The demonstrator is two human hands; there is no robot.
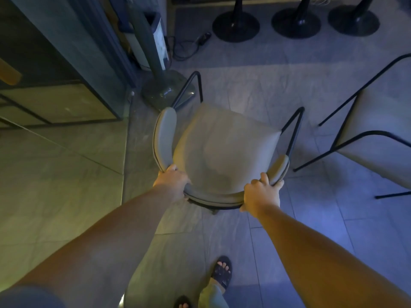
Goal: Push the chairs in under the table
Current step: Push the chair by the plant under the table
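A beige padded chair (222,143) with a curved backrest and thin black metal legs stands in the middle of the view, its seat facing away from me. My left hand (172,182) grips the left part of the backrest. My right hand (261,193) grips the right part of the same backrest. A second beige chair (375,138) with black legs stands to the right, partly cut off by the frame edge. No table top is in view.
A standing fan's round base (165,90) and pole sit just beyond the chair, with a power strip and cables (201,38) behind. Three black pedestal bases (295,22) line the far wall. A glass partition (66,103) runs along the left. My sandalled feet (220,274) stand on the tiled floor.
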